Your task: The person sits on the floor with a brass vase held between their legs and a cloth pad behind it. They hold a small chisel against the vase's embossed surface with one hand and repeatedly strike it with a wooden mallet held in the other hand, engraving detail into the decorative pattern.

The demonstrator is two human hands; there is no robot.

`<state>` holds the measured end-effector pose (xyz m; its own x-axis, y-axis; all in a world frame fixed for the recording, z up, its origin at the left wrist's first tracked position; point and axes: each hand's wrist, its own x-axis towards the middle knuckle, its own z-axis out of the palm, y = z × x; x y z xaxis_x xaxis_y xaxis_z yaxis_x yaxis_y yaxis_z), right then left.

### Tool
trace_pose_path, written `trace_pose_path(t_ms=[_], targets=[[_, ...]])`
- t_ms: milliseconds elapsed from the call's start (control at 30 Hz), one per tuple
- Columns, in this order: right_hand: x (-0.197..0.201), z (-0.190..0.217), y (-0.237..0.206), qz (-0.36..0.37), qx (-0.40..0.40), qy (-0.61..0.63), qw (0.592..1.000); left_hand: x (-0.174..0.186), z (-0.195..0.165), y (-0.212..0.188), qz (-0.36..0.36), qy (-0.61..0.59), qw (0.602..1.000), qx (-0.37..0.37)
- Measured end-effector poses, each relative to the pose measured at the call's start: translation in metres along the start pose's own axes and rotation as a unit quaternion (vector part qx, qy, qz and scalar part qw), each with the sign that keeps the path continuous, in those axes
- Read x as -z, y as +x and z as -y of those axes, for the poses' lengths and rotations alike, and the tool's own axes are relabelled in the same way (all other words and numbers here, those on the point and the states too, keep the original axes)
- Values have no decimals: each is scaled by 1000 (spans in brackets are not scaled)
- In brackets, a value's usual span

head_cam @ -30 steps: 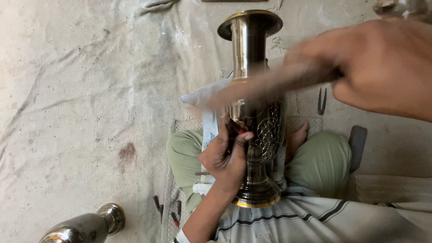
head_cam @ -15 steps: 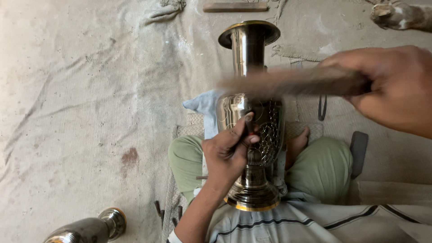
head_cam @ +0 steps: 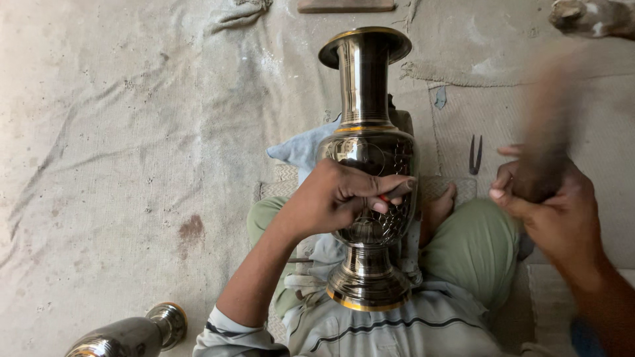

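Note:
A tall polished metal vase with gold bands and an engraved belly lies across my lap, neck pointing away from me. My left hand rests on the belly and pinches a small dark chisel against the engraved surface. My right hand is off to the right of the vase, closed around the handle of a wooden mallet that is raised and blurred with motion.
A blue-grey cloth pads the vase. A second metal vase lies at the lower left on the dusty sheet. Small dark pliers lie on the mat at right. A wooden block sits at the top edge.
The mallet has swung from lying across the vase's neck up and back to the right. My left hand has stayed on the belly with the chisel.

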<state>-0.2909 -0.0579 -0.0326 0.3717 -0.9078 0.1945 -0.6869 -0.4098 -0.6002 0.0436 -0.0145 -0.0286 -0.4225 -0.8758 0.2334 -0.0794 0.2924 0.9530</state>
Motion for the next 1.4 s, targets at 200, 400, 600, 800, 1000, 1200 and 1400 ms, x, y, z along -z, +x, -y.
trace_pose_path(t_ms=[200, 400, 600, 800, 1000, 1200, 1400], targets=[[-8, 17, -4, -41, -70, 25, 996, 1, 3, 0, 9, 30, 999, -40], [12, 32, 40, 81, -18, -98, 992, -28, -1, -24, -176, 90, 980, 4], [29, 71, 107, 232, 28, -259, 937, -73, 2, -34, -410, 102, 905, 47], [39, 130, 128, 275, 91, -354, 889, -95, 17, -43, -502, 158, 850, 29], [54, 97, 115, 279, 98, -315, 902, -87, 15, -37, -488, 151, 860, -21], [22, 32, 68, 270, -116, -266, 918, -44, 1, -16, -226, 139, 964, 1], [2, -9, 40, 102, -36, 11, 994, -34, -8, -5, -170, 120, 978, 32]])
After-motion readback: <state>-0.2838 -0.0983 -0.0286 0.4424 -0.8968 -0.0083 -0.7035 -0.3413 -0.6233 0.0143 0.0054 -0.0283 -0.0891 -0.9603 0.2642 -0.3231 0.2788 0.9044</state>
